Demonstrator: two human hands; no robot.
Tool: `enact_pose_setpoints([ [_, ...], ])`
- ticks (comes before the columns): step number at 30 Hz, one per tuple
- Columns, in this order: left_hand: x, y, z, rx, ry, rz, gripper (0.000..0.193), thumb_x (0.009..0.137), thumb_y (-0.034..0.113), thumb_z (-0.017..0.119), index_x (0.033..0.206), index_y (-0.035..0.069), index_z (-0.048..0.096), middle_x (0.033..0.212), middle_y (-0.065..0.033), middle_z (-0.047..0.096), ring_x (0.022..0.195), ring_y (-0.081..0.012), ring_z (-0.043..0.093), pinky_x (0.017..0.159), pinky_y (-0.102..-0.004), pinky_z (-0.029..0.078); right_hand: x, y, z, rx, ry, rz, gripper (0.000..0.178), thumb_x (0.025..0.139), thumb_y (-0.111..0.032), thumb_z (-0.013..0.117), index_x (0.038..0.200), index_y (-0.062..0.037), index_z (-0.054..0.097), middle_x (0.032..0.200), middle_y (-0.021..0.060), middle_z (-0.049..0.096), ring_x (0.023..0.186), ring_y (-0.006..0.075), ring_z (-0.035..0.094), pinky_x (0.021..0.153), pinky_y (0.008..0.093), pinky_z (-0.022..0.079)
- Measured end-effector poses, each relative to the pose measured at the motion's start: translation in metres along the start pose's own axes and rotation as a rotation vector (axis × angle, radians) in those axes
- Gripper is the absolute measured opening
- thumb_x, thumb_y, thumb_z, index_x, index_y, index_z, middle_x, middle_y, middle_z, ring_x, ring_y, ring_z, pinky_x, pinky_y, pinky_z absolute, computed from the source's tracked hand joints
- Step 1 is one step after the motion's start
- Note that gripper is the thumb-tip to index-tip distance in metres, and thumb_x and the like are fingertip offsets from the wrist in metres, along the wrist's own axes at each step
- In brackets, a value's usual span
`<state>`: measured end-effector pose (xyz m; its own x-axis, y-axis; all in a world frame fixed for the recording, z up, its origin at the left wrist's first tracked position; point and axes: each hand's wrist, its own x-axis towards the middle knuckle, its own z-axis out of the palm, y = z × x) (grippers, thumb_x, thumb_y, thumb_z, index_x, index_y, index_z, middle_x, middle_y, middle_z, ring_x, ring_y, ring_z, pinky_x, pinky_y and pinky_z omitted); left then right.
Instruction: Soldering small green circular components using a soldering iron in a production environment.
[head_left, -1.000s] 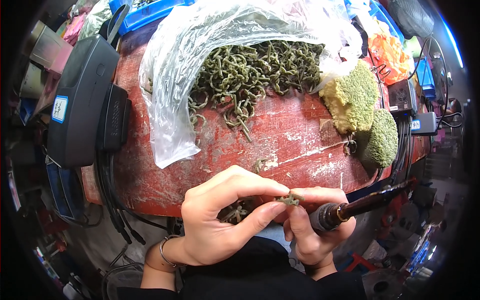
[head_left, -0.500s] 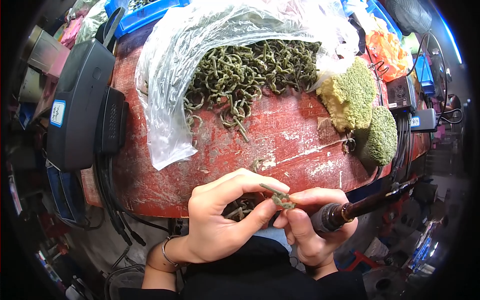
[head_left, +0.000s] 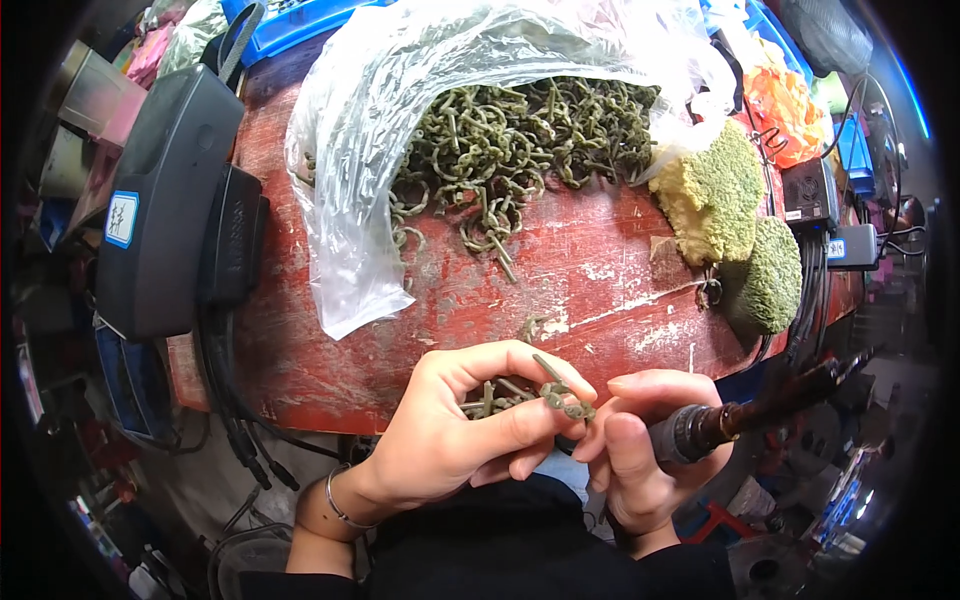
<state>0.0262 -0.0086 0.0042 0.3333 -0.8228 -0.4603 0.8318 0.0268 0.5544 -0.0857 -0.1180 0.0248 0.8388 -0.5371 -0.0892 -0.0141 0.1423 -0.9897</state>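
In the head view, the left hand [head_left: 465, 420] pinches a small knobbly green piece [head_left: 570, 405] between thumb and forefinger, its thin stem pointing up and away. More green pieces [head_left: 490, 402] sit inside the curl of that hand. The right hand [head_left: 652, 440] is closed around a dark tool [head_left: 705, 428] (its far end slants out to the right), with thumb and forefinger spread just beside the pinched piece; whether any right fingertip touches it I cannot tell.

The likeliest slip, I judge, is the pinched piece springing loose, since only fingertips hold it. Loosening the left fingers could also spill the pieces behind them, and a turn of the right wrist would swing the tool's long end sideways.

Both hands are at the near side of the red table [head_left: 600, 275], close to its curved edge, so a dropped piece might miss the top. Beyond them, open red wood runs up to the pile of green pieces [head_left: 510, 145] at the mouth of the clear plastic bag [head_left: 345, 215]. The yellow-green sponge [head_left: 705, 195] narrows the room on the right; on the left, a black case [head_left: 165, 230] bounds it.
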Motion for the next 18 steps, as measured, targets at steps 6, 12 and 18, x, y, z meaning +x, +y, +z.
enact_pose_setpoints([
  [6, -0.006, 0.008, -0.002, -0.075, 0.028, -0.017, 0.012, 0.078, 0.006, 0.056, 0.085, -0.003, 0.053, 0.072, -0.0150, 0.058, 0.042, -0.0084, 0.046, 0.034, -0.0148, 0.029, 0.013, -0.004, 0.011, -0.051, 0.138, 0.090, 0.016, 0.078, 0.007, 0.055, 0.094, 0.0079, 0.057, 0.069, 0.0095, 0.059, 0.057, 0.0098, 0.055, 0.049, 0.0207, 0.043],
  [12, -0.011, 0.000, -0.026, -0.104, 0.030, 0.273, 0.014, 0.080, 0.003, 0.051, 0.092, -0.003, 0.051, 0.080, -0.0155, 0.059, 0.052, -0.0121, 0.053, 0.040, -0.0178, 0.039, 0.050, 0.006, 0.018, -0.613, -0.029, -0.096, 0.024, 0.074, 0.001, 0.063, 0.098, -0.0005, 0.060, 0.078, 0.0103, 0.062, 0.066, 0.0141, 0.060, 0.061, 0.0242, 0.046],
  [18, -0.016, 0.007, -0.036, -0.160, -0.020, 0.435, 0.020, 0.077, 0.001, 0.049, 0.095, -0.007, 0.049, 0.086, -0.0170, 0.058, 0.063, -0.0121, 0.055, 0.046, -0.0188, 0.041, 0.070, 0.010, 0.036, -0.795, -0.032, -0.070, 0.027, 0.071, -0.004, 0.065, 0.096, 0.0002, 0.055, 0.079, 0.0165, 0.060, 0.070, 0.0279, 0.061, 0.064, 0.0318, 0.046],
])
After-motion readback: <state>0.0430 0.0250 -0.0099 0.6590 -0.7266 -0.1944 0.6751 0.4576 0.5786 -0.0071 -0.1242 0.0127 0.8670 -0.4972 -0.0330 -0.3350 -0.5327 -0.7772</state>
